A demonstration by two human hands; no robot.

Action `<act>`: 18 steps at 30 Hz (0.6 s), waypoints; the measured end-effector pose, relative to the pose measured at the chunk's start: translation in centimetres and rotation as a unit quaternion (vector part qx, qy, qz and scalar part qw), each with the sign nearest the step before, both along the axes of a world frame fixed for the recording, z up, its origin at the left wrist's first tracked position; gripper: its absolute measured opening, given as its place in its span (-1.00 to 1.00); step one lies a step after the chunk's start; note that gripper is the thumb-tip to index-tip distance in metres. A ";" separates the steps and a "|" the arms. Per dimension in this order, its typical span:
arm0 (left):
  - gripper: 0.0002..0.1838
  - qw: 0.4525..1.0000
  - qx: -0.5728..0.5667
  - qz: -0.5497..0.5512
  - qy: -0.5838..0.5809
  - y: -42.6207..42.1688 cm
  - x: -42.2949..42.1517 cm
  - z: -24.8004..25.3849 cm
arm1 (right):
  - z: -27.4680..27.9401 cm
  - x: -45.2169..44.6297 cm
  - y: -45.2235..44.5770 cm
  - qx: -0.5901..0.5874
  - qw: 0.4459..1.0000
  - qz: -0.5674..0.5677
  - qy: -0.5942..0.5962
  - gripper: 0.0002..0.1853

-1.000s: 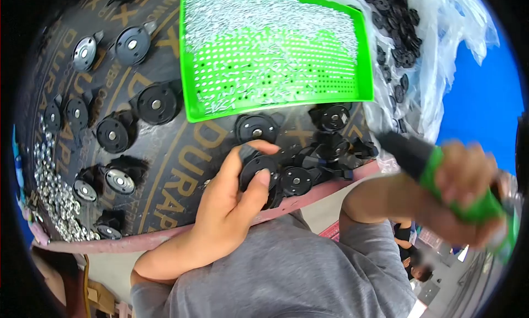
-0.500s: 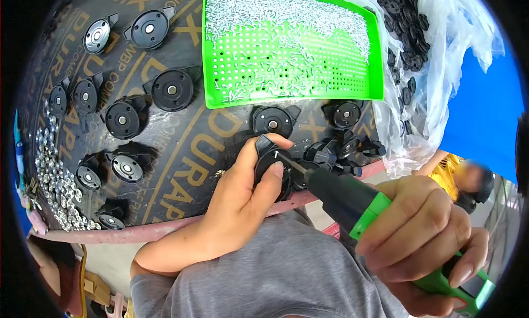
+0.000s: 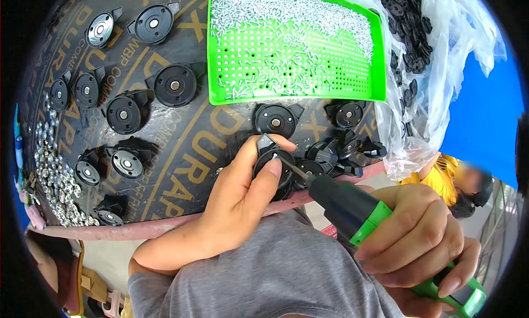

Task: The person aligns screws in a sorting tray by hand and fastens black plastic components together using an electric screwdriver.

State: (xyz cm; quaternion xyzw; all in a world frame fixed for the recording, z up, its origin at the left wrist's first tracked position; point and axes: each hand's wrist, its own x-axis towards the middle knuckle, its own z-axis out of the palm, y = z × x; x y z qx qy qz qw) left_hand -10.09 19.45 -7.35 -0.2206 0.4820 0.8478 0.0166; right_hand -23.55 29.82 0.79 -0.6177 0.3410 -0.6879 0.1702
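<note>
Near the table's front edge, my left hand (image 3: 237, 191) pinches a round black plastic part (image 3: 265, 162) between thumb and fingers. A small silver screw (image 3: 275, 157) shows beside the thumb tip. My right hand (image 3: 421, 238) is wrapped round a green and black power screwdriver (image 3: 352, 205), whose thin bit points left at the part, its tip close to the screw. Whether the tip touches the screw is too small to tell. Just beyond the left fingers lies another round black part (image 3: 275, 120) with a silver centre.
A green perforated tray (image 3: 297, 94) holds many small screws. More round black parts (image 3: 175, 85) lie across the left. Shiny metal pieces (image 3: 60, 180) are heaped at far left. Clear plastic (image 3: 435, 98) with black parts lies right. A person in yellow (image 3: 441, 177) is beyond.
The right hand has swung the screwdriver in from the right, bringing its bit to the held part. The screw, standing out half a second ago, now shows less beside the thumb.
</note>
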 end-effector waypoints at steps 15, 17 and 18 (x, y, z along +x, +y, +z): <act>-0.78 0.998 -0.056 0.000 0.023 0.3 -0.1 -0.2 | 0.3 0.8 -0.4 -0.048 0.980 -0.160 -0.107 -0.68; -0.78 0.999 -0.050 -0.009 0.012 0.2 -0.1 -0.1 | 0.3 0.9 -0.6 -0.062 0.979 -0.157 -0.111 -0.68; -0.78 0.999 -0.050 -0.009 0.012 0.2 -0.1 -0.1 | 0.3 0.9 -0.6 -0.064 0.980 -0.152 -0.113 -0.68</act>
